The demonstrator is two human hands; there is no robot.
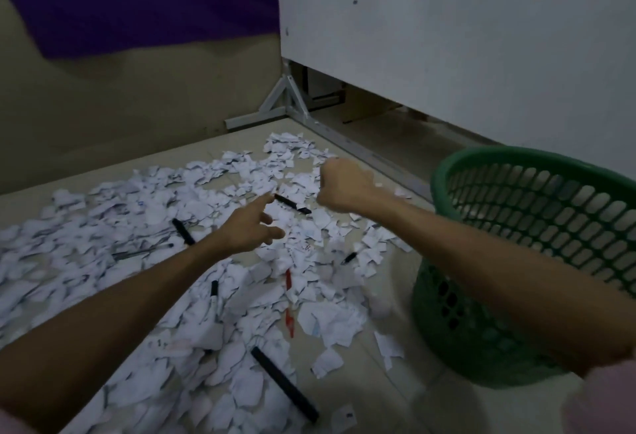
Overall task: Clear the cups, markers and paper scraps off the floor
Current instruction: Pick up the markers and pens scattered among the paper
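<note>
Your left hand was open at mid-frame, forefinger stretched to the near end of a black marker, seemingly touching it. Your right hand, just right of that marker, was curled into a fist; whether it held scraps, I could not tell. Paper scraps and more markers covered the floor across the lower left. A green basket stood at right, its contents unclear.
</note>
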